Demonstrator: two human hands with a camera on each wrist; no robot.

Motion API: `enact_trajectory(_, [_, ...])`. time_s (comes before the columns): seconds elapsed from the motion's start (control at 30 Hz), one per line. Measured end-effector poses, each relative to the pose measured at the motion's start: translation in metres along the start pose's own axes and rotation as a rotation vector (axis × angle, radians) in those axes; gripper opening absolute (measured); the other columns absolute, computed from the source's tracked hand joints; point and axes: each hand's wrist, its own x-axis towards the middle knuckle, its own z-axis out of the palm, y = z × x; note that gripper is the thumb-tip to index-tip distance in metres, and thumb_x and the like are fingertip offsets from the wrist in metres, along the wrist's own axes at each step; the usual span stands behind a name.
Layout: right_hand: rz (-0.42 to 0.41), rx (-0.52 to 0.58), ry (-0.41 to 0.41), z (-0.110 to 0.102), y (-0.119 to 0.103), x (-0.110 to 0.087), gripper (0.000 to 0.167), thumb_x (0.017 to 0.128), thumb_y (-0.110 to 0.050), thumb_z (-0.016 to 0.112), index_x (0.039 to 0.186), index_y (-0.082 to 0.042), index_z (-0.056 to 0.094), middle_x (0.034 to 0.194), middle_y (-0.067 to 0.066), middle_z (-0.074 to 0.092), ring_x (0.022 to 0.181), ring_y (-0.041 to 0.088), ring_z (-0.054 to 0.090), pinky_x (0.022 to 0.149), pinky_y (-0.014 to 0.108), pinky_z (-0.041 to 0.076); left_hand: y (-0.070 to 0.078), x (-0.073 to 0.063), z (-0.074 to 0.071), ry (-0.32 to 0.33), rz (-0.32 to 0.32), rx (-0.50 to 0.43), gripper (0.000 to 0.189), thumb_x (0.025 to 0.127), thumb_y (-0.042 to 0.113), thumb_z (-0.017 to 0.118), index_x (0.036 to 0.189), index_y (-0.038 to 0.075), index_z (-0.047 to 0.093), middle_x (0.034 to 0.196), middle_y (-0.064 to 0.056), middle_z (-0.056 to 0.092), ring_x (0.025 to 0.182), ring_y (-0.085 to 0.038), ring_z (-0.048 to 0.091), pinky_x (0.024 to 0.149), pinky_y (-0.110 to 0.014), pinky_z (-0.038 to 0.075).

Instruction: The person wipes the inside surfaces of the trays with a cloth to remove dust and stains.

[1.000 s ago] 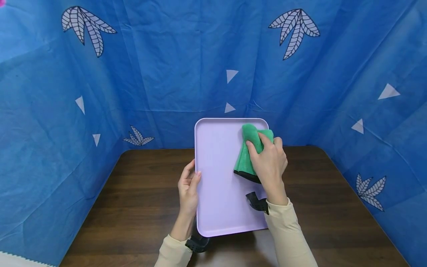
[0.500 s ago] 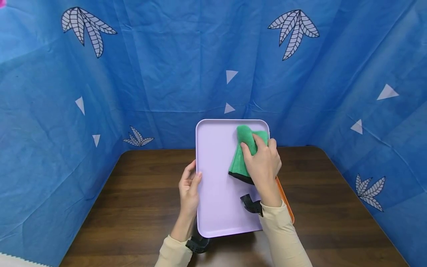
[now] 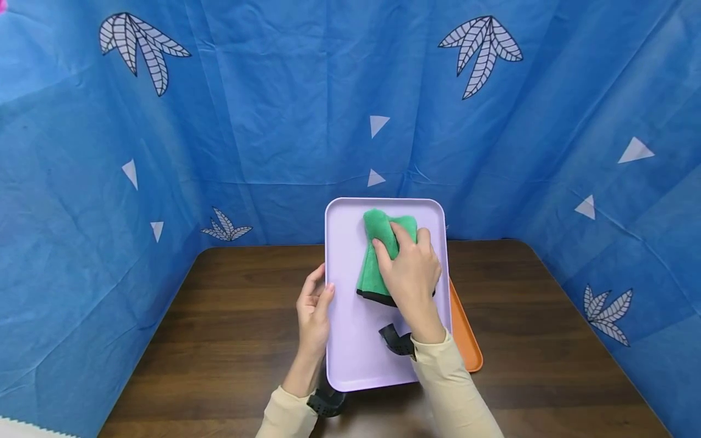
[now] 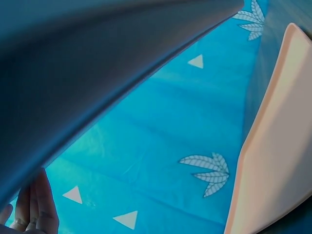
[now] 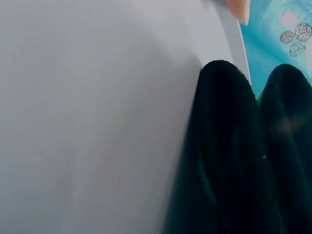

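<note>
A lilac rectangular tray (image 3: 350, 340) is held tilted up above the table, its inner face toward me. My left hand (image 3: 314, 313) grips its left edge, thumb on the front side and fingers behind; in the left wrist view, those fingers (image 4: 41, 207) reach the tray's dark underside (image 4: 73, 68). In my right hand (image 3: 411, 267) is a folded green cloth (image 3: 378, 267) with black edging, pressed on the tray's upper middle. Thick cloth folds (image 5: 229, 146) lie against the pale tray surface (image 5: 97, 122) in the right wrist view.
An orange tray (image 3: 464, 337) lies on the brown wooden table (image 3: 235, 340), partly hidden behind the lilac tray. Blue curtains (image 3: 274, 121) with leaf and triangle prints hang at the back and both sides.
My right hand has slid the green cloth leftward across the lilac tray, from its right edge to the middle. The lilac tray has shifted slightly right. More of the orange tray shows.
</note>
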Motion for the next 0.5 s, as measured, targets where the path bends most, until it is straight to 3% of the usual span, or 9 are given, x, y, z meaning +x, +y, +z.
enact_trajectory(0.2, [-0.087, 0.015, 0.030, 0.007, -0.016, -0.008, 0.041, 0.082, -0.037, 0.077, 0.115, -0.013, 0.073, 0.086, 0.017, 0.057, 0.058, 0.031, 0.054, 0.045, 0.044, 0.046, -0.001, -0.001, 0.004, 0.014, -0.008, 0.008, 0.036, 0.098, 0.002, 0.050, 0.133, 0.010, 0.055, 0.103, 0.007, 0.073, 0.086, -0.006, 0.069, 0.070, -0.023, 0.058])
enact_trajectory(0.5, [-0.248, 0.034, 0.063, 0.016, -0.040, -0.025, 0.039, 0.080, -0.032, 0.079, 0.112, -0.010, 0.073, 0.086, 0.016, 0.058, 0.059, 0.027, 0.053, 0.048, 0.039, 0.046, -0.007, -0.002, 0.005, -0.040, 0.090, 0.027, 0.032, 0.101, 0.004, 0.046, 0.131, 0.012, 0.054, 0.107, 0.009, 0.071, 0.093, -0.002, 0.067, 0.075, -0.016, 0.054])
